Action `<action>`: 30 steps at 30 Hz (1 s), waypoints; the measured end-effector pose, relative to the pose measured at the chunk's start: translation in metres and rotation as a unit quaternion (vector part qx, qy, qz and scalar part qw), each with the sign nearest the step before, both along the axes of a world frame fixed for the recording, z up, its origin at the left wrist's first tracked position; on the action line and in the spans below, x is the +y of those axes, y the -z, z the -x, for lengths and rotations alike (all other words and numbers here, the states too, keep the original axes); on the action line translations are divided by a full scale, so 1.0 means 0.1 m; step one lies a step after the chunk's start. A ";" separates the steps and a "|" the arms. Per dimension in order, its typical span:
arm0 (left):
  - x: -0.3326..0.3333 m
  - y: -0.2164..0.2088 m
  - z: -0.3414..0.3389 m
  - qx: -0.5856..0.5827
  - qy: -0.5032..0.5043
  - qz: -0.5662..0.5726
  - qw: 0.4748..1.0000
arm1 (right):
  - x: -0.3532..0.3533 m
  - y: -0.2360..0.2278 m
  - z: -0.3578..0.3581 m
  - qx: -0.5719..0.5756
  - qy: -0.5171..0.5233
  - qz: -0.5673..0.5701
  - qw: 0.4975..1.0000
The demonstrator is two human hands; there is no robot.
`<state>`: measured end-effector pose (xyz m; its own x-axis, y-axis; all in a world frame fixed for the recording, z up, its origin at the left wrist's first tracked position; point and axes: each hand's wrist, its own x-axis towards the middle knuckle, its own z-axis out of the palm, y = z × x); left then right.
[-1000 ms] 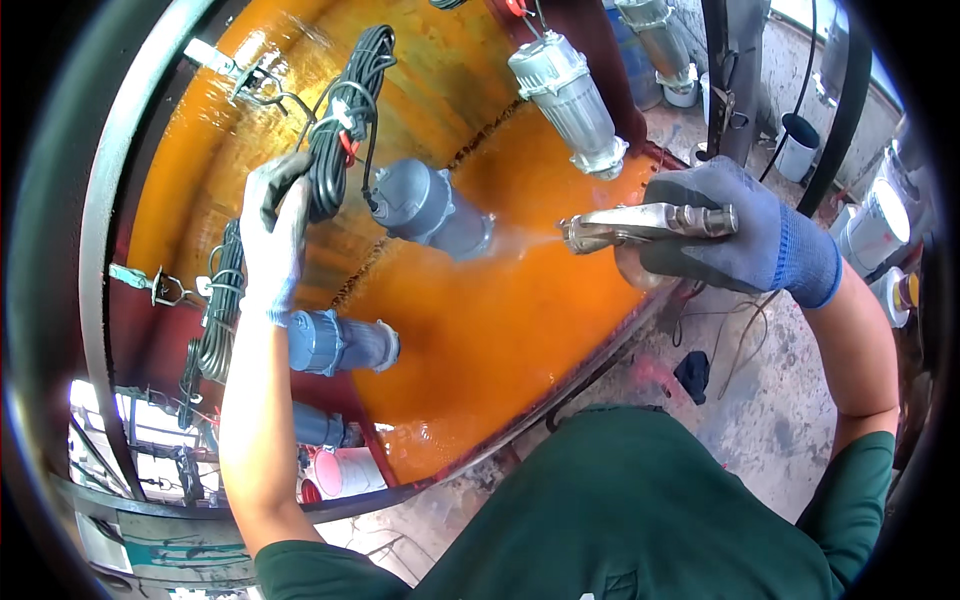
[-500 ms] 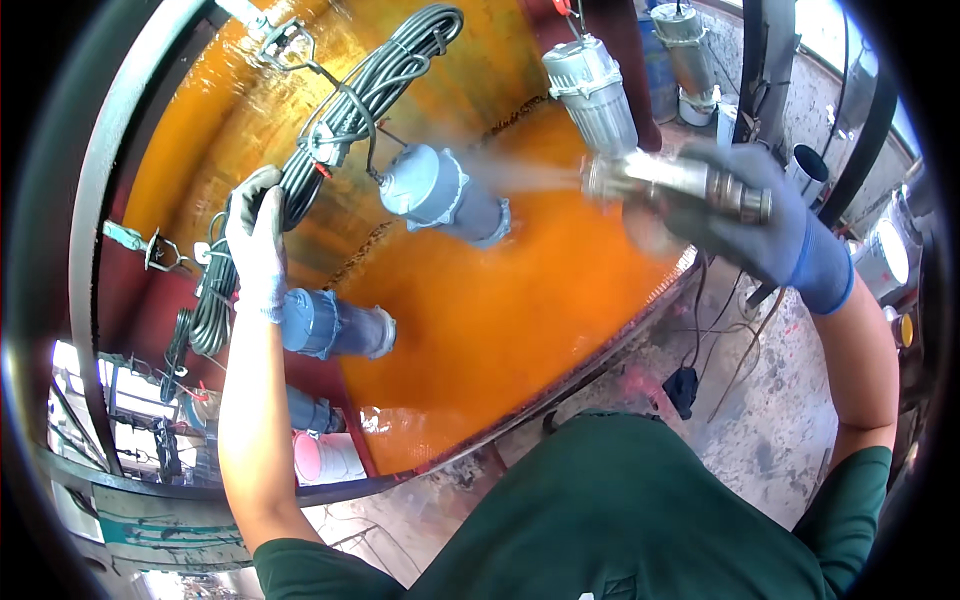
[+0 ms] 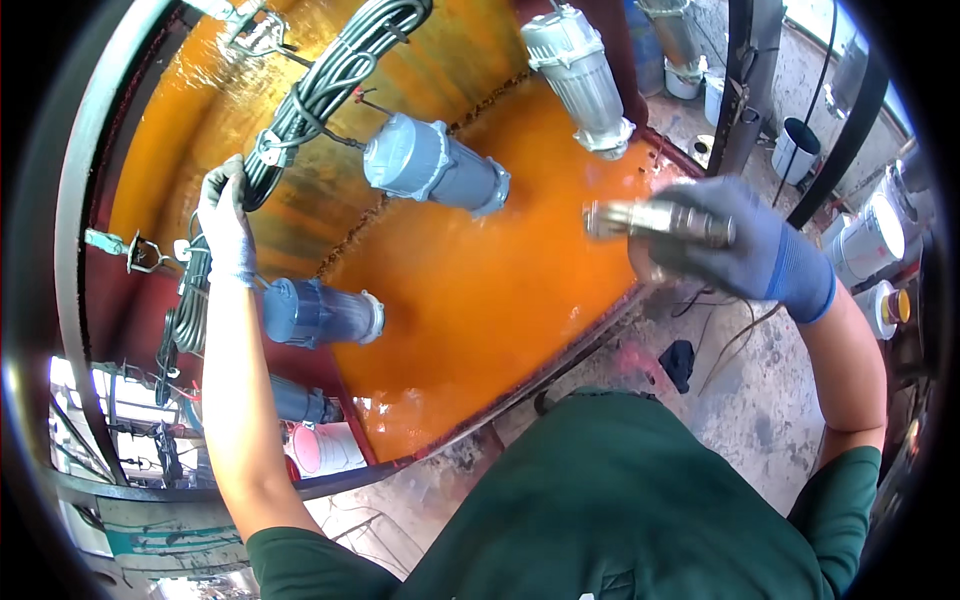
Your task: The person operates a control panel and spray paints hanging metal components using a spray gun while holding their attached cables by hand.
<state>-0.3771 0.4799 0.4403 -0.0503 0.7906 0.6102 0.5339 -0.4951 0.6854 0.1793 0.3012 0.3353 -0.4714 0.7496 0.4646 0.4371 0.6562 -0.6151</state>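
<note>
My left hand (image 3: 226, 212), in a light glove with dark grey fingers, is closed round the lower end of a bundle of dark coiled cable (image 3: 340, 70). That cable runs to a hanging grey-blue cylindrical pump (image 3: 435, 165), which tilts down to the right. At the right, my right hand (image 3: 745, 240), in a blue and dark grey glove, grips a metal spray gun (image 3: 660, 218). The gun's nozzle points left toward the pump, apart from it, and no mist shows clearly now. Motion blurs the gun and the fingers.
Behind the pump stands an orange-coated spray booth (image 3: 480, 300) with a wet-looking left wall. A blue pump (image 3: 320, 312) hangs nearer on the left, and a bare grey pump (image 3: 580, 85) hangs farther right. Hooks (image 3: 145, 252), buckets (image 3: 796, 150) and floor hoses (image 3: 735, 345) lie around.
The white mist between gun and pump has gone. The view has shifted, and the cable, pump and left hand appear farther left and up. The pump's side looks more fully grey-blue.
</note>
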 end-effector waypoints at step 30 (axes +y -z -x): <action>-0.52 0.05 -0.39 -0.025 0.065 -0.011 0.997 | 0.35 -0.71 0.33 -0.046 -0.018 -0.080 0.996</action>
